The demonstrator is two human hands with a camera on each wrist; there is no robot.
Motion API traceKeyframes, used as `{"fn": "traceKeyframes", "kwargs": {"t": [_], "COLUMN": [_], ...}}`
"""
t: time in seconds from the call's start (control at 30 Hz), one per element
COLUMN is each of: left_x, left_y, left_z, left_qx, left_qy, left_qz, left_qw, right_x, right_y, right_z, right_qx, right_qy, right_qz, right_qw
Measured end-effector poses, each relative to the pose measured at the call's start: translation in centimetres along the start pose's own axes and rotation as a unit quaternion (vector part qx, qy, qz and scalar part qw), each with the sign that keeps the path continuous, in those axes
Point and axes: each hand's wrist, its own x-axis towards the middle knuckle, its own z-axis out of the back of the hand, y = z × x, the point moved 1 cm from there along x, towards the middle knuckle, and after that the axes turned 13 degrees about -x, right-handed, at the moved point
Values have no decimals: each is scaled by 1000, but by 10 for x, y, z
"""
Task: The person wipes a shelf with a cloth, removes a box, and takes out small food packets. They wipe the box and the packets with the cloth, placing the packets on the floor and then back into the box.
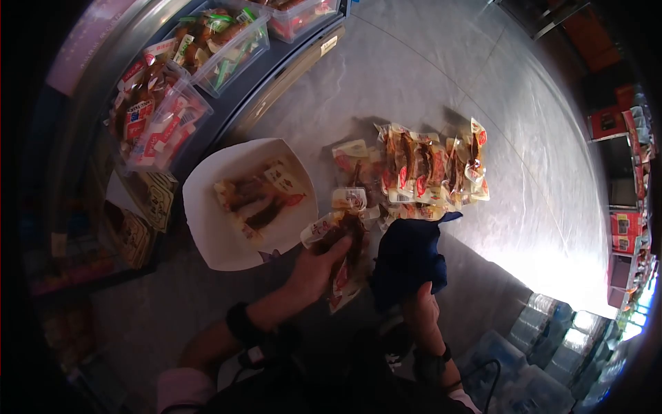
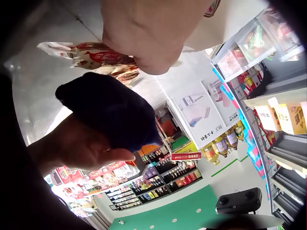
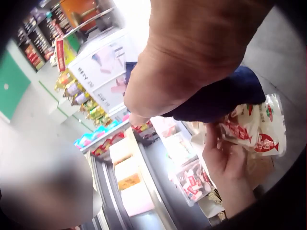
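Note:
My left hand point(image 1: 314, 274) grips several clear-wrapped snack packets point(image 1: 350, 238); in the right wrist view their red fish print point(image 3: 266, 143) shows beside the left hand point(image 3: 229, 165). A dark blue cloth point(image 1: 407, 262) is held in my right hand point(image 1: 421, 310), close to the packets; the left wrist view shows the thumb along the cloth point(image 2: 112, 112). Beyond the hands, a row of similar packets point(image 1: 431, 165) lies on the grey surface. Left of them stands a white paper tray point(image 1: 207, 207) with a few packets inside point(image 1: 258, 200).
Clear plastic bins point(image 1: 227, 58) of wrapped snacks stand on a shelf at the upper left. Wrapped bottle packs point(image 1: 552, 331) are at the lower right, and shelves with red boxes point(image 1: 624, 224) line the right edge.

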Motion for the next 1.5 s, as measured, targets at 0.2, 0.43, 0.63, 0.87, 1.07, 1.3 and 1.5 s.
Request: {"fn": "traceKeyframes", "kwargs": {"t": [0.2, 0.43, 0.63, 0.87, 1.07, 1.3, 1.5], "left_x": [-6, -13, -8, -12, -17, -16, -27], "left_y": [29, 16, 20, -5, -9, -22, -7], "left_z": [6, 4, 19, -2, 2, 4, 27], "left_qx": [-35, 42, 4, 43, -6, 161, 467], "left_qy": [55, 54, 101, 118, 106, 286, 365], "left_qz": [64, 121, 103, 154, 143, -116, 14], "left_qw": [996, 990, 989, 980, 984, 938, 806], "right_x": [29, 57, 49, 26, 12, 22, 42], "right_y": [46, 35, 31, 43, 52, 97, 187], "right_z": [-44, -37, 12, -17, -38, -16, -89], "right_qx": [-478, -116, -416, -85, -281, -223, -423], "right_qy": [61, -4, -125, 118, 140, -40, 111], "right_qz": [357, 117, 36, 120, 143, 191, 362], "right_qw": [800, 986, 900, 982, 939, 955, 823]}}
